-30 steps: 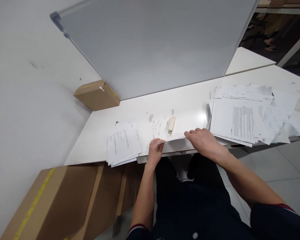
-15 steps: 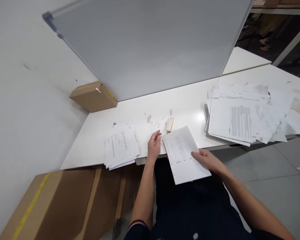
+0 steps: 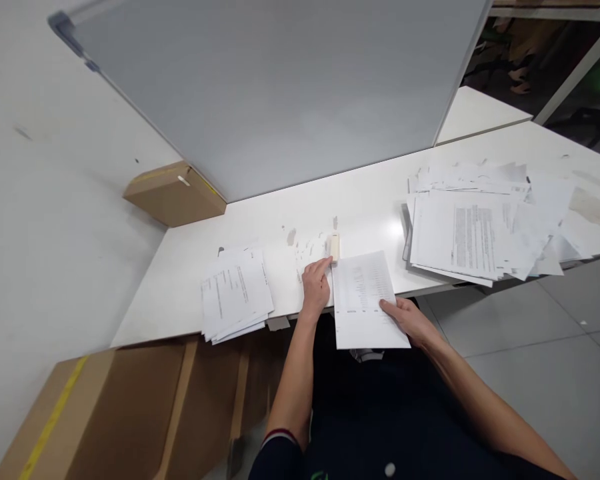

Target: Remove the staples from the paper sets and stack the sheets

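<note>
My right hand [image 3: 409,320] grips the right edge of a printed sheet of paper [image 3: 365,293], thumb on top. The sheet reaches over the table's front edge, its top left corner close to a small cream block-shaped object [image 3: 334,247] whose kind I cannot make out. My left hand [image 3: 316,285] lies left of the sheet, palm down with fingers stretched forward. Its fingertips are at the near end of the cream object and the sheet's corner; whether they press on either is unclear.
A small stack of printed papers [image 3: 237,293] lies at left, and a larger messy pile [image 3: 475,230] at right. Behind the white table [image 3: 380,193] stands a whiteboard [image 3: 280,100]. A cardboard box [image 3: 175,197] sits in the back left corner; larger cartons [image 3: 125,413] stand below at left.
The sheet has turned straighter, its corner now against the cream object. My left hand has moved right, from apart to beside that object, and turned palm down. My right hand still holds the sheet.
</note>
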The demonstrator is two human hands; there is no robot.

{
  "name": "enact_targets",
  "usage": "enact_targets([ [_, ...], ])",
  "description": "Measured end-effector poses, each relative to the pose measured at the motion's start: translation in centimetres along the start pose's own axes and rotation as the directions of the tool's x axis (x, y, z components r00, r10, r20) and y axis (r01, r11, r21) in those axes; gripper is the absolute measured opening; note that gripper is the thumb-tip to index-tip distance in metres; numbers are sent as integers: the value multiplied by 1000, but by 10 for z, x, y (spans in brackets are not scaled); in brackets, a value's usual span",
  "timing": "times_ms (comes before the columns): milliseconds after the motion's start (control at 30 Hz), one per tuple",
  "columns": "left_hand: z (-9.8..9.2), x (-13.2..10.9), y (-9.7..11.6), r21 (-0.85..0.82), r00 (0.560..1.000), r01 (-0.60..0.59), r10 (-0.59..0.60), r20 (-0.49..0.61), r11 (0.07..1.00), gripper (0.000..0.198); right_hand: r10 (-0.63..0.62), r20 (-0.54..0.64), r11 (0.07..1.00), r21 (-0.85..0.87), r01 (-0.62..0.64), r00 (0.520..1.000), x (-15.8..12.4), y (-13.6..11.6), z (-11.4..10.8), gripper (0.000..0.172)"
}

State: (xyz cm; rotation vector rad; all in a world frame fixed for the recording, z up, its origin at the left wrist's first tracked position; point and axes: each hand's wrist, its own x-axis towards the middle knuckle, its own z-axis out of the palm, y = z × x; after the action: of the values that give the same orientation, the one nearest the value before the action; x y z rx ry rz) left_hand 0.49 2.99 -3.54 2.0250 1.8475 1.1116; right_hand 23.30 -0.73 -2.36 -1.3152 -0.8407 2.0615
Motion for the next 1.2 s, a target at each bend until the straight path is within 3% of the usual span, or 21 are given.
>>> enact_targets([
  [467, 3, -4, 3, 136, 1000, -2, 1, 4, 991, 55, -6, 5, 995, -95, 7, 1000, -1, -9, 0, 30],
  [567, 1, -5, 4, 119, 999, -31, 34, -22, 992, 52, -83, -4, 983, -165, 82, 997, -5, -10, -3, 35],
  [667, 0, -6, 2, 58, 993, -45, 51, -108, 997, 46, -210, -86, 945, -273, 180, 974, -14, -17, -14, 38],
  [800, -1, -8, 0, -16, 965, -38, 32, -259, 999, 40, -357, -285, 886, -404, 226, 890, -27, -48, -40, 41],
  [967, 0, -17, 5, -11, 934, -101, 91, -346, 995, 36, -525, -523, 799, -575, 177, 672, -34, -105, -74, 35],
  [1067, -2, -33, 12, -9, 929, -121, 110, -353, 993, 35, -567, -584, 744, -666, 56, 582, -33, -129, -95, 34],
  [1200, -23, -63, 10, 68, 924, -102, 120, -364, 992, 31, -637, -600, 594, -782, -188, 484, -34, -138, -116, 51],
])
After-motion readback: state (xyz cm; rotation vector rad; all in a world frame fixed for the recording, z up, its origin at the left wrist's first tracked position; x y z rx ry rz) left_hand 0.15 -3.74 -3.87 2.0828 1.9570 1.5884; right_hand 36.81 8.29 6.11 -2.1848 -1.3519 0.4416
